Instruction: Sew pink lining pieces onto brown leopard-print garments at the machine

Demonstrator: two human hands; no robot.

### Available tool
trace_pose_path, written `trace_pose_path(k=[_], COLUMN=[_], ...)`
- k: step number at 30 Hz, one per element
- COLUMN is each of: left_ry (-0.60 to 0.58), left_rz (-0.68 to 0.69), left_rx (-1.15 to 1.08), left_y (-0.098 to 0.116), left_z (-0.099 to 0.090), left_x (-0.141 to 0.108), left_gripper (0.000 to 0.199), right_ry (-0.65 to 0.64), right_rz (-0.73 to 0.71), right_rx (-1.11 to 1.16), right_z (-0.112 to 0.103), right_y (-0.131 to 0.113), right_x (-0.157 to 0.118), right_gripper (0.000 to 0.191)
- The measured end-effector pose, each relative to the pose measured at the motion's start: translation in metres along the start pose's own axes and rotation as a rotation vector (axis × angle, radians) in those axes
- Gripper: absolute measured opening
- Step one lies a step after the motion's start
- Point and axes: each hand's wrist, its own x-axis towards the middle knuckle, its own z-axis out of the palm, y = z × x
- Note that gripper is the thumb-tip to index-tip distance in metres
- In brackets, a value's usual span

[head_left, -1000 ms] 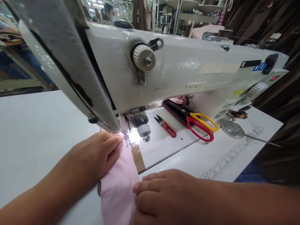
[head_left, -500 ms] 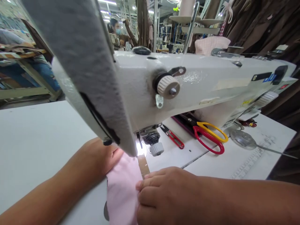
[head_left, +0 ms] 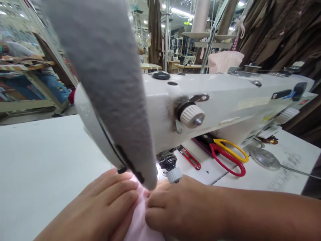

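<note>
A piece of pink fabric (head_left: 140, 221) runs beneath the head of a white sewing machine (head_left: 160, 107). My left hand (head_left: 107, 204) is closed on the fabric's left edge, its fingers bent side by side and the tips close to the needle area. On the right edge, my right hand (head_left: 175, 207) has its fingers curled and pressed together on the fabric, just below the grey-white knob (head_left: 174, 174). The machine's grey front cover (head_left: 112, 77) hides the needle and presser foot. Both hands lie low, almost meeting across the fabric.
Red thread snips (head_left: 192, 159) and scissors with red and yellow handles (head_left: 229, 159) lie under the machine arm. A clear round object with a metal rod (head_left: 265, 159) is at right. Brown garments (head_left: 278, 33) hang behind. A person (head_left: 20, 50) is at far left.
My left hand has come back toward me, over the fabric. My right hand has moved up to the needle area, and the tan strip is now out of sight. The view has shifted.
</note>
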Motion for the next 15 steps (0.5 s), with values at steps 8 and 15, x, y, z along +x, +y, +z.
trace_pose_path(k=[8, 15], left_ry=[-0.047, -0.075], left_rz=[0.184, 0.186], left_rx=[0.167, 0.135], left_y=[-0.008, -0.010], left_z=[0.010, 0.007], left_x=[-0.017, -0.016], left_gripper=[0.022, 0.019], right_ry=[0.027, 0.127], right_rz=[0.051, -0.084], right_rx=[-0.041, 0.209], right_z=[0.001, 0.020], right_y=[0.001, -0.011], right_x=[0.007, -0.032], right_gripper=[0.005, 0.029])
